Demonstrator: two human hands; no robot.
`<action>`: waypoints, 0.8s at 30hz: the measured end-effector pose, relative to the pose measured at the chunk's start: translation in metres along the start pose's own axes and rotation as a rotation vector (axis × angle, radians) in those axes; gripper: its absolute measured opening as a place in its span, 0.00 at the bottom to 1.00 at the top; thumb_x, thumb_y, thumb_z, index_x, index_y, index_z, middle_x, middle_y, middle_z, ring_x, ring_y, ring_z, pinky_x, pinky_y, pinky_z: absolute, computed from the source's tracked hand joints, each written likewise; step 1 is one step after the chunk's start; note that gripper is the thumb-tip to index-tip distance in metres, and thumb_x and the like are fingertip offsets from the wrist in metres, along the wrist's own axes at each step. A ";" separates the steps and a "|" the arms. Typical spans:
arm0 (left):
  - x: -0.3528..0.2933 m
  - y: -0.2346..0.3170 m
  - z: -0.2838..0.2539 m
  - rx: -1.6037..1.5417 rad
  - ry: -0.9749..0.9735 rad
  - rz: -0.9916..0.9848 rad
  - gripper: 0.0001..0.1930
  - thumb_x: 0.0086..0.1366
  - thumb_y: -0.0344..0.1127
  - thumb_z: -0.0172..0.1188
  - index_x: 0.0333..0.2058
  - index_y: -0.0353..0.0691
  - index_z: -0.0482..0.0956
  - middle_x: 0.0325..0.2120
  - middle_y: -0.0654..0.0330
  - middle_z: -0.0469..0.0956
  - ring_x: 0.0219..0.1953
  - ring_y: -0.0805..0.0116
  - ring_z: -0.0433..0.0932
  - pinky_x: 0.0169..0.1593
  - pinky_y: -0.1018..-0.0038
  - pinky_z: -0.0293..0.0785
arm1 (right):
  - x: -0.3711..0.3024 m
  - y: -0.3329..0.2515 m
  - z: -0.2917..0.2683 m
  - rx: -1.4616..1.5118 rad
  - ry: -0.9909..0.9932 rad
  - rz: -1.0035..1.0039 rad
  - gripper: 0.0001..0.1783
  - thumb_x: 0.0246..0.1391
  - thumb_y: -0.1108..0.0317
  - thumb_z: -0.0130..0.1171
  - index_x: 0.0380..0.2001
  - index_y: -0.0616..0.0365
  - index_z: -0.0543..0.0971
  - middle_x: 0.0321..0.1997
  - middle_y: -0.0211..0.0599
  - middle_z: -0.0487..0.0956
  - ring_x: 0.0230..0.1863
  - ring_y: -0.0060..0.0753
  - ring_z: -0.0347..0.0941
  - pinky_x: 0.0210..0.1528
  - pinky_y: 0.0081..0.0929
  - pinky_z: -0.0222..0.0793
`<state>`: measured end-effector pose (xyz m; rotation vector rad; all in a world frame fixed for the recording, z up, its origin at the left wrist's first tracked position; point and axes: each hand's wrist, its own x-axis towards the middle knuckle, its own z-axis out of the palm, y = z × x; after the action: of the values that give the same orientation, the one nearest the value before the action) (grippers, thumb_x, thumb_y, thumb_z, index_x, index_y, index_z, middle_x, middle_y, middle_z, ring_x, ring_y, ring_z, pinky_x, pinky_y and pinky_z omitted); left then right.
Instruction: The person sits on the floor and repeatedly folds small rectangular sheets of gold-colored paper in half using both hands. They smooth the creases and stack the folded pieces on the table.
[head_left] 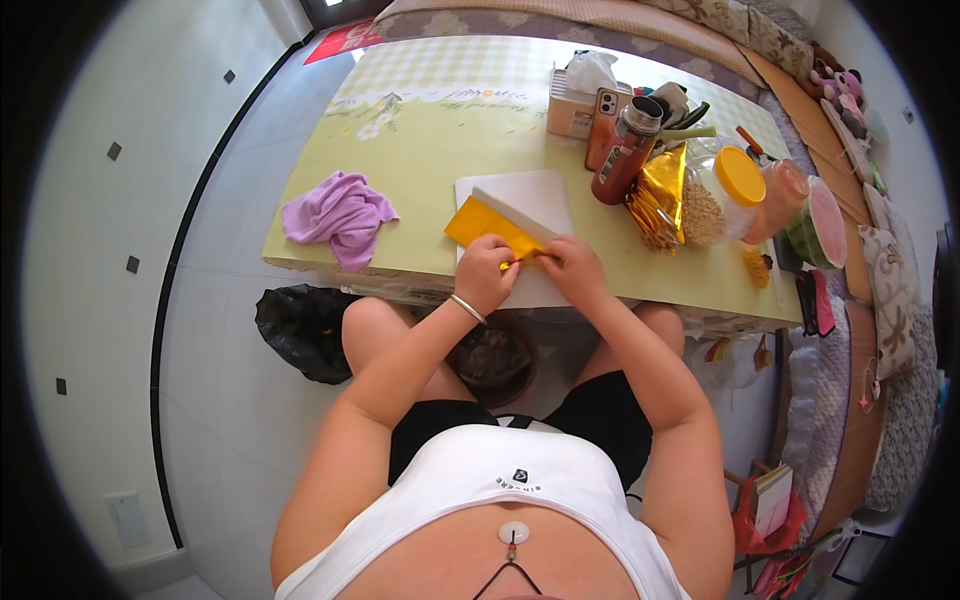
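Pinching its near side, in the head view, the person's left hand (487,272) and right hand (574,270) have fingers clamped on the gold paper (490,225), which lies partly over white paper (545,187) near the table's (430,150) front edge. It looks light, thin and easily creased, perhaps slick on the gold face and quick to tear; a gentle fingertip pinch along its edges should suit.

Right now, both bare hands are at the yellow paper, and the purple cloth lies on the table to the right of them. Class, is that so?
Not quite: the head view shows the purple cloth on the table to the left of the left hand and right hand, which are indeed both at the yellow paper.
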<state>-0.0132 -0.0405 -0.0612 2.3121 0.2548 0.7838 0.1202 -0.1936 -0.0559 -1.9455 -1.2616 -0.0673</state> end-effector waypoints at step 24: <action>0.016 -0.004 0.015 0.289 0.001 -0.223 0.11 0.54 0.37 0.69 0.20 0.36 0.82 0.34 0.50 0.77 0.41 0.50 0.76 0.48 0.59 0.74 | -0.013 -0.020 0.030 -0.403 -0.121 -0.194 0.41 0.56 0.57 0.64 0.67 0.67 0.64 0.74 0.56 0.61 0.76 0.55 0.53 0.76 0.44 0.47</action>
<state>0.0083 -0.0399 -0.0651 2.4935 0.6527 0.6712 0.0869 -0.1801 -0.0699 -2.1821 -1.6134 -0.3293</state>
